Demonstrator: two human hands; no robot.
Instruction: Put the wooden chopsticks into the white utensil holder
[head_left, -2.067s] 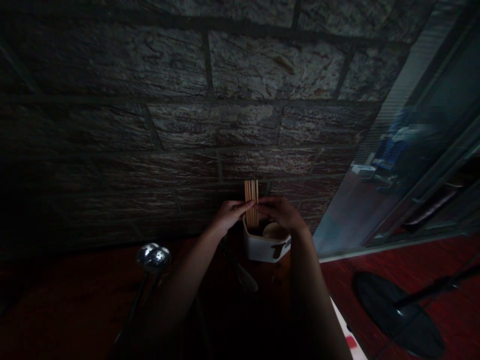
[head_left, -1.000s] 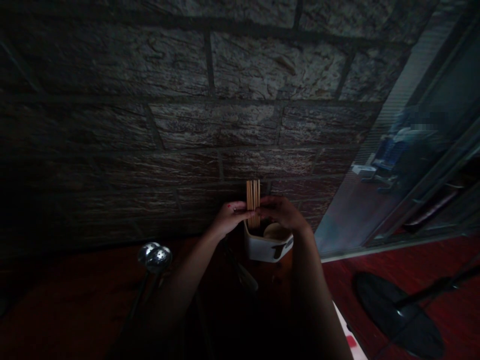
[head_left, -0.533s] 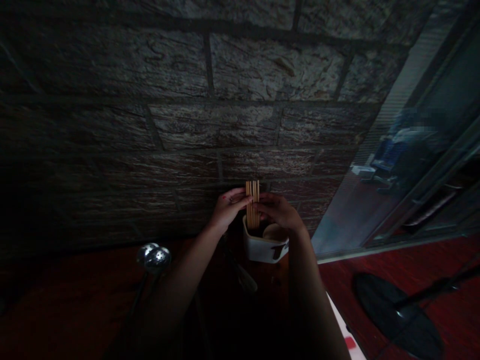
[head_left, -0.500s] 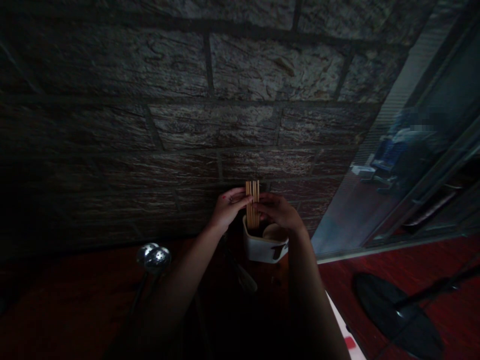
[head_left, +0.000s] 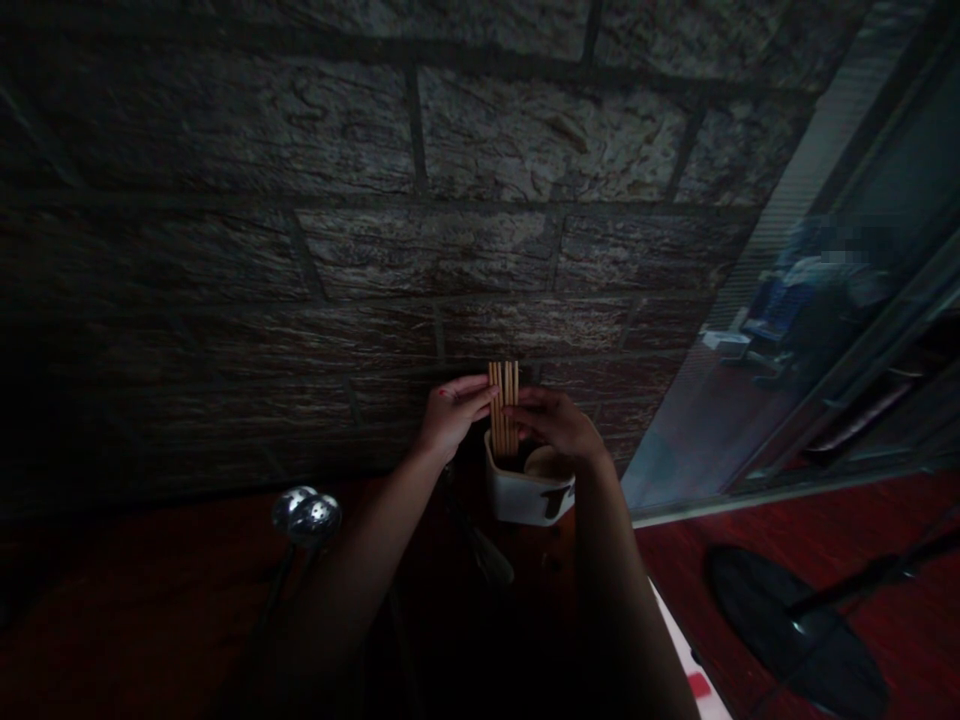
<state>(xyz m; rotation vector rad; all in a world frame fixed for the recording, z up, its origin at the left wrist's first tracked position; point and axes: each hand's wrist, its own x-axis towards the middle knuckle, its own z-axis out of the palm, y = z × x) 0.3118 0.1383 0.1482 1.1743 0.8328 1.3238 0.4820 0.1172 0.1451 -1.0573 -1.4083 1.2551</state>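
Several light wooden chopsticks point(head_left: 504, 430) stand upright in a bundle, their lower ends inside a white container point(head_left: 519, 503) with a dark mark on its side. My left hand point(head_left: 453, 414) pinches the bundle from the left, thumb in front and fingers behind. From the right, my right hand point(head_left: 559, 420) has its fingertips closed on the same chopsticks, lower than the left thumb. Beside them in the container lies a pale rounded thing point(head_left: 549, 463), perhaps a spoon's bowl, partly covered by my right hand and wrist.
Two shiny metal ladles point(head_left: 313, 518), one with holes, lie to the left on the reddish-brown table point(head_left: 150, 600). A dim spoon-like utensil point(head_left: 491, 558) lies before the container. Behind rises a stone-block wall point(head_left: 495, 250). At right are a glass door point(head_left: 697, 400) and a round black stand base point(head_left: 795, 630).
My left hand has slid up the chopsticks and slightly left, its thumb now nearer their tops. My right hand has shifted a little. The container has stayed in place.
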